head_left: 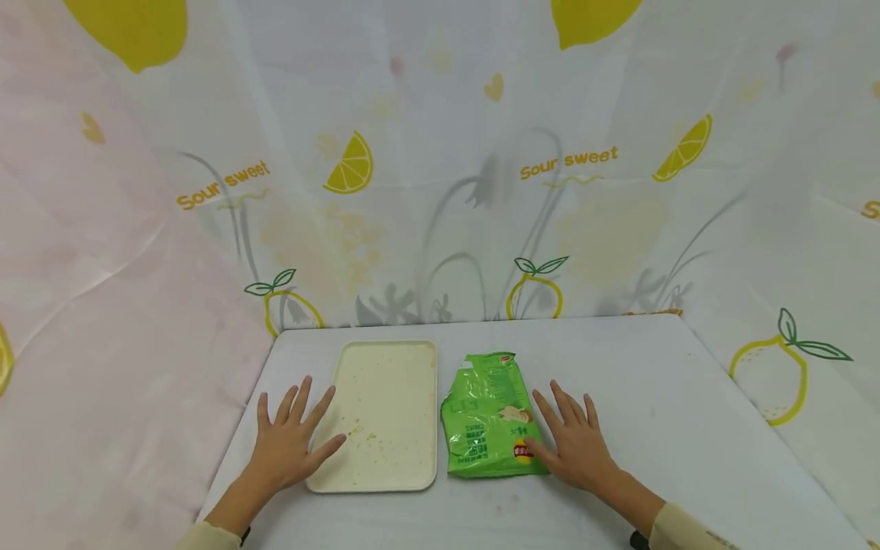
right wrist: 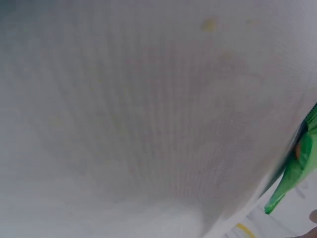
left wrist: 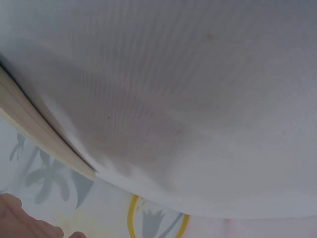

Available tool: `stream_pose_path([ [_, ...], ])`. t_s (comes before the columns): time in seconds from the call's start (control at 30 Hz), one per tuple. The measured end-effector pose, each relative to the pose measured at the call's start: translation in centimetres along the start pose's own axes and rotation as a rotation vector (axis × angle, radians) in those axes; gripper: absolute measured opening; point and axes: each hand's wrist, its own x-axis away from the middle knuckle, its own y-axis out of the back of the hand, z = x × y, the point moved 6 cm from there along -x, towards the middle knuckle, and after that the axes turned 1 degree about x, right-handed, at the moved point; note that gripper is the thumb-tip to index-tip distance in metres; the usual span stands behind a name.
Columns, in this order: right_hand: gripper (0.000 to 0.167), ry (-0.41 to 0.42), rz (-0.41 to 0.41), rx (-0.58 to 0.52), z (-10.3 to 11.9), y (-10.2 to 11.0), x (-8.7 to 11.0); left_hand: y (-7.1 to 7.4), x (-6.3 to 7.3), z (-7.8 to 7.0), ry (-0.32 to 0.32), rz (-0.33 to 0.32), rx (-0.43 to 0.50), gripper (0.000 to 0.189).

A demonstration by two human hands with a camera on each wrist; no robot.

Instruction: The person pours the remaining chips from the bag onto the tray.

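Over the worktop [head_left: 653, 397], the left hand [head_left: 285, 439] and right hand [head_left: 576, 451] spread fingers apart, partly hiding the tray [head_left: 395, 397] and green bag [head_left: 481, 412] respectively; wrist views crop both.

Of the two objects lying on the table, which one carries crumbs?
The cream tray, left of the green bag: small crumbs lie scattered on it, while none show on the bag.

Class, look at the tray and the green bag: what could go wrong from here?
Crumbs on the tray could scatter if it tilts. The green bag looks torn along its left side, so anything inside might spill; its contents are hidden. The right grip, spread at the bag's right edge, might nudge it.
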Motion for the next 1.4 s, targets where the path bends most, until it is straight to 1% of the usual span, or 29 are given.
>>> stream_pose_path([
  [0.1, 0.078, 0.0, 0.034, -0.019, 0.2, -0.3, -0.1, -0.6, 0.3, -0.3, -0.014, 0.033, 0.021, 0.083],
  [0.17, 0.08, -0.001, 0.056, -0.03, 0.4, -0.5, -0.1, -1.0, 0.5, -0.4, -0.037, 0.041, 0.029, 0.085],
  [0.27, 0.081, -0.014, 0.085, -0.052, 0.7, -0.5, -0.1, -1.5, 0.8, -0.7, -0.083, 0.035, 0.049, 0.089],
  [0.37, 0.081, -0.058, 0.126, -0.108, 0.9, -0.6, -0.2, -1.8, 1.2, -0.9, -0.119, 0.034, 0.06, 0.095],
  [0.43, 0.082, -0.117, 0.177, -0.179, 0.9, -0.8, -0.3, -2.0, 1.4, -0.8, -0.132, 0.047, 0.065, 0.099],
  [0.57, 0.095, -0.267, 0.321, -0.317, 0.9, -1.5, -0.5, -2.2, 1.5, -0.2, -0.139, 0.09, 0.078, 0.109],
  [0.63, 0.1, -0.341, 0.37, -0.363, 0.7, -1.9, -0.6, -2.2, 1.4, 0.1, -0.133, 0.116, 0.091, 0.112],
  [0.7, 0.103, -0.399, 0.394, -0.406, 0.6, -2.1, -0.7, -2.3, 1.4, 0.3, -0.123, 0.156, 0.106, 0.115],
  [0.8, 0.098, -0.467, 0.415, -0.465, 0.3, -2.3, -0.8, -2.6, 1.6, 0.5, -0.113, 0.227, 0.121, 0.12],
  [0.9, 0.09, -0.529, 0.457, -0.523, 0.1, -2.3, -0.9, -2.6, 1.8, 0.5, -0.105, 0.271, 0.143, 0.123],
  [1.07, 0.077, -0.597, 0.519, -0.562, -0.1, -2.4, -1.0, -2.4, 1.7, 0.4, -0.098, 0.279, 0.171, 0.125],
  [1.17, 0.074, -0.633, 0.539, -0.591, -0.1, -2.6, -1.0, -2.3, 1.6, 0.3, -0.091, 0.279, 0.179, 0.125],
  [1.2, 0.07, -0.64, 0.541, -0.605, 0.0, -2.7, -1.0, -2.3, 1.5, 0.3, -0.087, 0.28, 0.181, 0.125],
  [1.33, 0.052, -0.64, 0.536, -0.657, 0.3, -2.9, -1.1, -2.4, 1.5, 0.4, -0.067, 0.291, 0.192, 0.125],
  [1.4, 0.046, -0.625, 0.522, -0.67, 0.4, -2.8, -1.0, -2.5, 1.5, 0.4, -0.059, 0.305, 0.191, 0.126],
])
